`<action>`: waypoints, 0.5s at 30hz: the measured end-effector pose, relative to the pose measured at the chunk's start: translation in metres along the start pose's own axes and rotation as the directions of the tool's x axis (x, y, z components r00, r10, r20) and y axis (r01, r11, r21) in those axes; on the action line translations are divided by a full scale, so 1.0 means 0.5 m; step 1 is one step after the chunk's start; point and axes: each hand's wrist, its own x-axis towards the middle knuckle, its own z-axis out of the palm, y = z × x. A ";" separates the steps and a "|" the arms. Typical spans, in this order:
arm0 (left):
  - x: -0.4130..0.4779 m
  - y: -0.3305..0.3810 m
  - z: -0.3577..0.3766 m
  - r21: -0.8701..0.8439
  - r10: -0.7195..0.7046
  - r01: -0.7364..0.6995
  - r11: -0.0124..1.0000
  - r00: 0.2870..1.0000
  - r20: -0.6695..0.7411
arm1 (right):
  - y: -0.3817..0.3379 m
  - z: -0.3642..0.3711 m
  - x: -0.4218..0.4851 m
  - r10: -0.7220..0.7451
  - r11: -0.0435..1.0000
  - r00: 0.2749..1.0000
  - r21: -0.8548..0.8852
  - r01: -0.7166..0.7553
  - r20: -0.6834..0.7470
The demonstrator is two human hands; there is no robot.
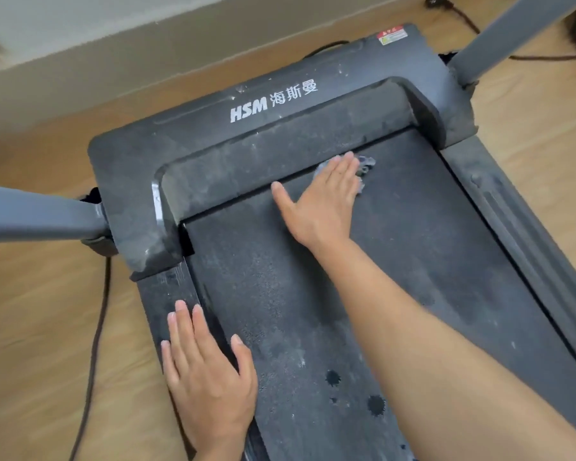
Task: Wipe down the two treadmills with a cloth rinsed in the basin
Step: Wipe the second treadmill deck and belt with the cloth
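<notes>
Here, a dusty treadmill [473, 207] is seen from above, and its motor cover [193, 134], lettered "HSM" in white, serves as the reference for all positions.

Just on the viewer's side of the cover's near edge, the right hand [323, 201] lies palm down on the black belt [413, 261]. Its fingers are straight and close together, its thumb is splayed to the side, and it presses a grey cloth [366, 163] flat against the belt. Only a crumpled corner of the cloth shows past the fingertips, close to the seam where the belt runs under the cover.

Well back from the cover's left corner, the left hand [207, 371] rests flat with its fingers straight and slightly spread. It lies across the left side rail [167, 291] and the belt's edge and holds nothing.

Farther still from the cover, dark wet spots [333, 377] mark the belt between the left hand and the right forearm.

A grey post [37, 214] rises from the cover's left end, and a second post [499, 34] rises from its right end. A red-and-white sticker [392, 34] sits at the cover's far right corner. A black cable [94, 344] trails over the wooden floor [40, 311] from beside the cover's left end.
</notes>
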 end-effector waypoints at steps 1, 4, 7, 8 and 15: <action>0.000 -0.002 0.002 0.000 0.010 -0.010 1.000 1.000 -0.011 | -0.034 0.027 -0.043 -0.068 0.998 0.997 0.009 0.068 0.041; 0.002 -0.008 0.011 -0.006 0.014 -0.014 1.000 0.999 -0.044 | -0.112 0.106 -0.177 -0.344 0.936 0.920 -0.013 0.353 0.187; 0.001 -0.010 0.019 -0.003 0.009 -0.009 1.000 0.997 -0.078 | -0.129 0.147 -0.235 -0.530 0.825 0.793 -0.035 0.565 0.301; 0.002 -0.007 0.020 -0.009 0.009 -0.010 1.000 0.996 -0.087 | -0.118 0.143 -0.229 -0.566 0.789 0.758 -0.054 0.612 0.323; 0.002 0.003 0.012 -0.051 0.009 -0.013 0.999 0.996 -0.092 | 0.072 -0.002 -0.083 -0.670 0.563 0.640 -0.306 0.768 0.375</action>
